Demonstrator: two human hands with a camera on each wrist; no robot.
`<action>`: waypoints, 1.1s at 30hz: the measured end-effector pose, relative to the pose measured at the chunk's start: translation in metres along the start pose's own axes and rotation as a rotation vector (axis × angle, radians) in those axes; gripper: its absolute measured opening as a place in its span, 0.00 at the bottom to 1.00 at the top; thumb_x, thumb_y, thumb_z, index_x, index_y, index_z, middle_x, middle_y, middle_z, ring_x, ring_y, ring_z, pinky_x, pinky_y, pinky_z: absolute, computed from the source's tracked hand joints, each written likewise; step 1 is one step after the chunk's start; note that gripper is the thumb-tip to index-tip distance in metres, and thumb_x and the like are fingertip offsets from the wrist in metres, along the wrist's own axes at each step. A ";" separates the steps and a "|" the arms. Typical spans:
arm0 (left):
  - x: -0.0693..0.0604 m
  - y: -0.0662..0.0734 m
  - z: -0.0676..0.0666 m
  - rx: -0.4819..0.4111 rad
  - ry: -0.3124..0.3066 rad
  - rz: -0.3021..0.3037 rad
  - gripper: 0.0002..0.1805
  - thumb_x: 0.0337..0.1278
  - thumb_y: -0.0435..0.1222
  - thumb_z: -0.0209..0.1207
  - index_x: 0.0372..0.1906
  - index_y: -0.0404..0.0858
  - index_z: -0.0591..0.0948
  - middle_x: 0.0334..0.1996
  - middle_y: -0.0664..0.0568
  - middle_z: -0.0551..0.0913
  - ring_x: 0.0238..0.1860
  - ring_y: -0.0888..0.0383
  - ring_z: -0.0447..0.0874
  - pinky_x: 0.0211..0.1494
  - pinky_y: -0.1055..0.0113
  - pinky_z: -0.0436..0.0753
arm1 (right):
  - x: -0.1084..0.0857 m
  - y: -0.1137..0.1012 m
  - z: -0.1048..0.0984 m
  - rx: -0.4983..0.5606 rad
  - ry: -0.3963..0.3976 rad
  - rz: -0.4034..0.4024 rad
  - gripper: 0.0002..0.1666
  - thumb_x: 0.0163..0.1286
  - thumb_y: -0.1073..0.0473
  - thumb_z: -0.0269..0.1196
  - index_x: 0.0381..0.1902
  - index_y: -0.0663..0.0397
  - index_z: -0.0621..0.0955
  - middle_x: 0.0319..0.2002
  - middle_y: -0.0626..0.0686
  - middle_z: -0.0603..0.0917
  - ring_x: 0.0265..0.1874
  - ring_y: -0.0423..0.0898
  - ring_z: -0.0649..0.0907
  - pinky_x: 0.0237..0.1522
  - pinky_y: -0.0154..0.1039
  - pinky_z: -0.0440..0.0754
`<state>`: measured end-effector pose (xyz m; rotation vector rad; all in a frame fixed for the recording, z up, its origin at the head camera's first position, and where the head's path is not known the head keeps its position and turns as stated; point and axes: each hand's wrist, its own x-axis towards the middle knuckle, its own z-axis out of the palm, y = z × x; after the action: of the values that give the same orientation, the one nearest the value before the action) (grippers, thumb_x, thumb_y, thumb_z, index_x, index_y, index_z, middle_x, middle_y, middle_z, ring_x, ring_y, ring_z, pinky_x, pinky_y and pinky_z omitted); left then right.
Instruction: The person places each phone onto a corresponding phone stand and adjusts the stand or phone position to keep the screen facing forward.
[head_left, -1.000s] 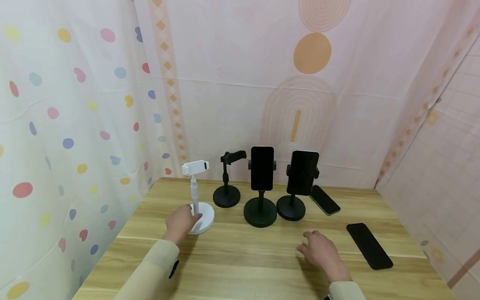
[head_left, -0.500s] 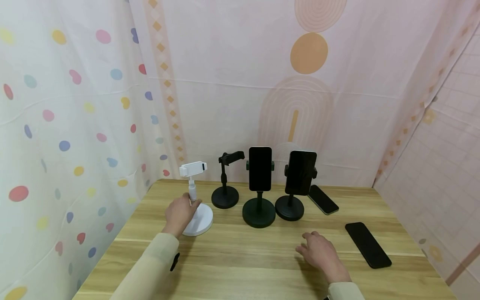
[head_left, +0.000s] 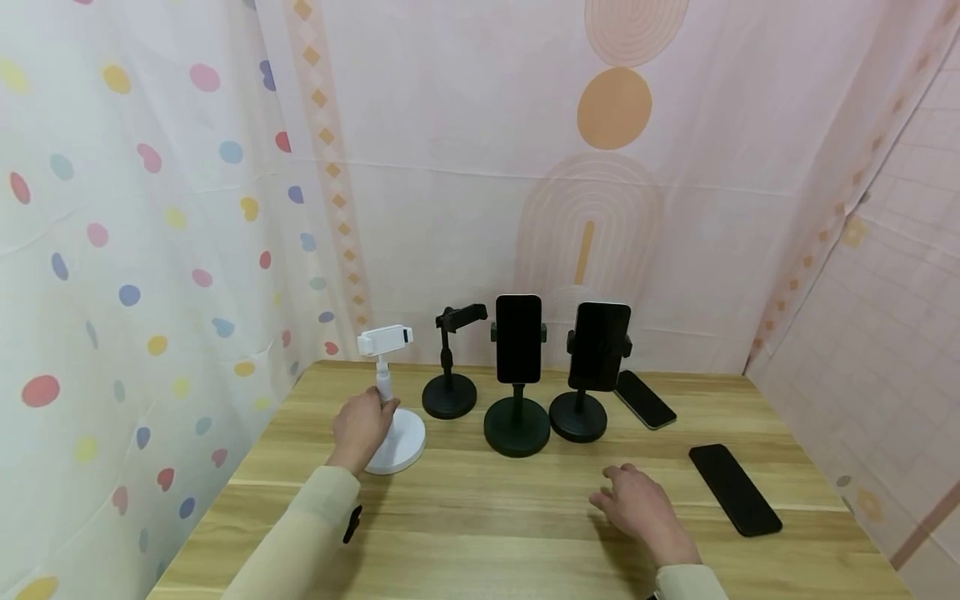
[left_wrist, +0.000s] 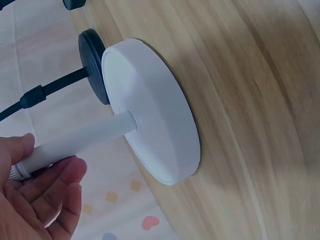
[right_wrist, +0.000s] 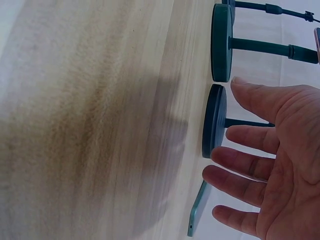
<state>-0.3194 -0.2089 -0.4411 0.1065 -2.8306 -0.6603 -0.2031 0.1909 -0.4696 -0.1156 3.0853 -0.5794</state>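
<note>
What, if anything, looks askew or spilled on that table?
One phone leans sideways in the rightmost stand, unlike the upright phone in the green stand. The white stand in the left hand shows no obvious damage. I see no spill.

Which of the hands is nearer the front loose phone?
Right. The right hand is just left of the phone, not touching it; the left hand is much farther left, gripping the white stand.
</note>
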 end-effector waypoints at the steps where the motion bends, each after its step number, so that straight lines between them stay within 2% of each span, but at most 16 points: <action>1: 0.000 0.000 0.000 0.004 0.000 0.003 0.18 0.69 0.43 0.59 0.41 0.29 0.79 0.32 0.40 0.84 0.32 0.45 0.84 0.30 0.50 0.79 | 0.000 0.000 0.000 0.001 0.001 0.001 0.27 0.67 0.53 0.68 0.53 0.70 0.80 0.49 0.68 0.80 0.48 0.64 0.81 0.50 0.60 0.77; 10: -0.009 0.014 0.007 0.001 0.040 0.088 0.16 0.66 0.43 0.61 0.38 0.30 0.80 0.30 0.41 0.84 0.30 0.44 0.84 0.29 0.49 0.79 | 0.000 -0.002 -0.001 -0.006 0.014 0.003 0.27 0.66 0.52 0.68 0.53 0.69 0.81 0.48 0.66 0.81 0.46 0.62 0.82 0.49 0.59 0.78; 20: -0.024 0.045 0.020 -0.023 0.087 0.228 0.14 0.62 0.42 0.64 0.28 0.37 0.78 0.22 0.47 0.81 0.24 0.45 0.82 0.24 0.50 0.76 | -0.002 -0.002 -0.003 0.008 0.003 0.009 0.27 0.67 0.52 0.68 0.54 0.69 0.80 0.49 0.65 0.81 0.47 0.62 0.82 0.51 0.59 0.77; 27: -0.034 0.066 0.030 -0.044 0.047 0.308 0.14 0.64 0.43 0.64 0.29 0.37 0.78 0.22 0.49 0.80 0.23 0.50 0.81 0.23 0.53 0.76 | -0.002 -0.001 -0.003 0.005 0.004 0.005 0.27 0.66 0.52 0.68 0.53 0.69 0.80 0.48 0.65 0.81 0.46 0.61 0.82 0.50 0.58 0.78; 33: -0.041 0.081 0.038 -0.035 0.004 0.333 0.14 0.65 0.44 0.63 0.30 0.37 0.79 0.21 0.51 0.80 0.21 0.55 0.79 0.22 0.59 0.74 | -0.002 -0.001 -0.002 0.006 0.009 0.009 0.27 0.67 0.51 0.68 0.53 0.69 0.81 0.48 0.65 0.81 0.46 0.61 0.82 0.50 0.58 0.78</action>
<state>-0.2906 -0.1148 -0.4463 -0.3609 -2.7367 -0.6293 -0.2013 0.1911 -0.4671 -0.0986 3.0904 -0.5911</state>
